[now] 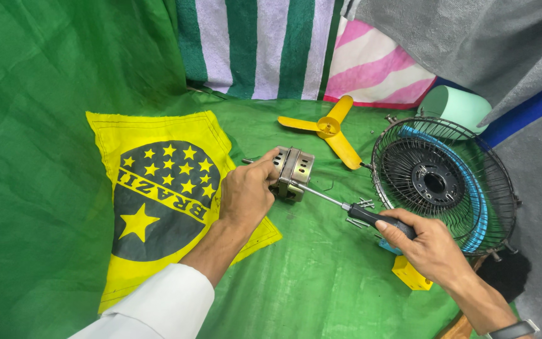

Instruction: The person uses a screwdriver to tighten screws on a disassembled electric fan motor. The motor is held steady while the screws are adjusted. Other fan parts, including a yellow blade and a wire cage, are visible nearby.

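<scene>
From the head camera, the left hand (pixel 246 191) grips a small metal fan motor (pixel 293 172) near the middle of the green-covered worktop (pixel 321 282), fingers (pixel 270 164) curled over its left side. The right hand (pixel 425 245) closes around the black handle of a screwdriver (pixel 352 210), whose shaft tip meets the motor's lower right face. Loose screws (pixel 364 203) lie just beside the handle. A yellow fan blade (pixel 330 129) lies toward the far edge, a wire fan guard (pixel 440 182) at the right edge.
</scene>
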